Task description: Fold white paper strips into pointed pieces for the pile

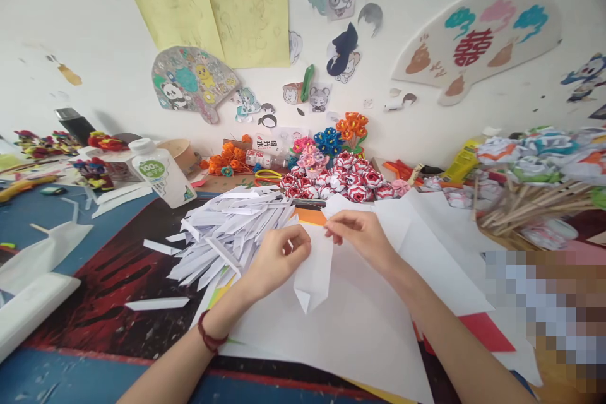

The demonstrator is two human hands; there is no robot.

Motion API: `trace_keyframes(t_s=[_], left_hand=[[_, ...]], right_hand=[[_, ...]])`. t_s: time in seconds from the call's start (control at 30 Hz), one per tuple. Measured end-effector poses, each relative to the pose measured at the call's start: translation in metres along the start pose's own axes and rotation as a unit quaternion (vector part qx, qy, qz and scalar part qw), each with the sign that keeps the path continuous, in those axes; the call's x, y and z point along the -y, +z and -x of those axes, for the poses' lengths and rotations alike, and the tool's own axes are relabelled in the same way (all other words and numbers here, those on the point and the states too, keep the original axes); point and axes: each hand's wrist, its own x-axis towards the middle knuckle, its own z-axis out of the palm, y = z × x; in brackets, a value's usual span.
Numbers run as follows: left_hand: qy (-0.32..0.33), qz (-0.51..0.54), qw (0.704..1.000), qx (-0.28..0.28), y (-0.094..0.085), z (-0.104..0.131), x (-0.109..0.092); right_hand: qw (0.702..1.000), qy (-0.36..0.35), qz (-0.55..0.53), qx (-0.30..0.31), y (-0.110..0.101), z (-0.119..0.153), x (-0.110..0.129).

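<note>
A white paper strip (314, 268) hangs between my hands above large white sheets, its lower end folded to a slanted point. My left hand (284, 255) has thumb and fingers closed at the strip's upper left edge. At its upper right corner, my right hand (357, 233) pinches the paper with thumb and forefinger. Fingers partly cover the top of the strip. Left of it lies a heap of folded white paper strips (225, 237). A single folded strip (157, 304) rests apart on the dark red and black mat.
Large white paper sheets (369, 341) cover the mat (104, 290). Behind stand red-and-white paper flowers (353, 180) and a white bottle (161, 172). Thin sticks (530, 205) lie at right. Fan-shaped pictures (478, 38) hang on the wall. A pixelated patch hides the lower right.
</note>
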Motion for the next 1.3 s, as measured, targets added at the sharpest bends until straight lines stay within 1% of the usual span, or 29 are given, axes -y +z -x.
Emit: trace_keyframes(t_s=[0.07,0.1,0.13,0.23,0.3,0.33,0.4,0.5,0.63,0.7,0.8,0.93,1.0,1.07,1.13,1.17,1.23,1.3], left_hand=[[-0.001,0.013,1.0,-0.018,0.0,0.0,0.002],[-0.003,0.017,0.999,-0.032,0.0,-0.001,0.003],[-0.004,0.021,0.999,-0.049,0.0,-0.001,0.004],[-0.007,0.029,0.994,-0.108,-0.001,-0.003,0.008],[-0.007,0.036,0.99,-0.136,-0.001,-0.003,0.01],[-0.007,0.039,0.989,-0.144,-0.001,-0.003,0.01],[-0.006,0.038,0.989,-0.146,-0.001,-0.002,0.01],[-0.004,0.025,0.991,-0.135,0.0,-0.001,0.008],[0.007,0.023,0.992,-0.126,0.0,-0.002,0.009],[0.0,0.028,0.992,-0.126,-0.002,-0.004,0.011],[-0.021,0.044,0.991,-0.125,-0.003,-0.007,0.015],[-0.04,0.049,0.993,-0.095,-0.003,-0.008,0.015],[-0.04,0.042,0.995,-0.077,-0.003,-0.007,0.014],[-0.031,0.033,0.997,-0.069,-0.003,-0.007,0.014],[-0.023,0.023,0.997,-0.075,-0.004,-0.007,0.015],[-0.022,0.022,0.996,-0.082,-0.004,-0.007,0.015],[-0.023,0.037,0.994,-0.1,-0.005,-0.007,0.016],[-0.034,0.077,0.989,-0.118,-0.006,-0.007,0.015]], right_hand=[[0.998,-0.01,-0.009,-0.059,-0.005,-0.002,0.003],[0.997,-0.009,-0.018,-0.069,-0.005,-0.002,0.004],[0.998,0.001,-0.028,-0.056,-0.005,-0.002,0.006],[0.995,0.031,-0.063,0.069,0.004,0.002,0.009],[0.988,0.038,-0.066,0.136,0.01,0.006,0.011],[0.984,0.044,-0.066,0.159,0.013,0.008,0.011],[0.98,0.059,-0.062,0.179,0.016,0.01,0.01],[0.981,0.073,-0.04,0.178,0.016,0.011,0.007],[0.977,0.088,-0.014,0.194,0.013,0.009,0.003],[0.981,0.089,-0.005,0.172,0.011,0.007,0.003],[0.989,0.084,0.006,0.118,0.008,0.006,0.005],[0.997,0.061,0.01,0.047,0.003,0.005,0.005],[0.998,0.057,0.005,0.04,0.002,0.004,0.003],[0.996,0.066,0.003,0.053,0.001,0.004,0.001],[0.996,0.071,0.006,0.056,0.001,0.003,0.001],[0.997,0.068,-0.001,0.048,0.001,0.003,0.002],[0.998,0.054,-0.042,0.007,0.001,0.002,0.005],[0.993,0.051,-0.097,-0.038,0.003,0.002,0.009]])
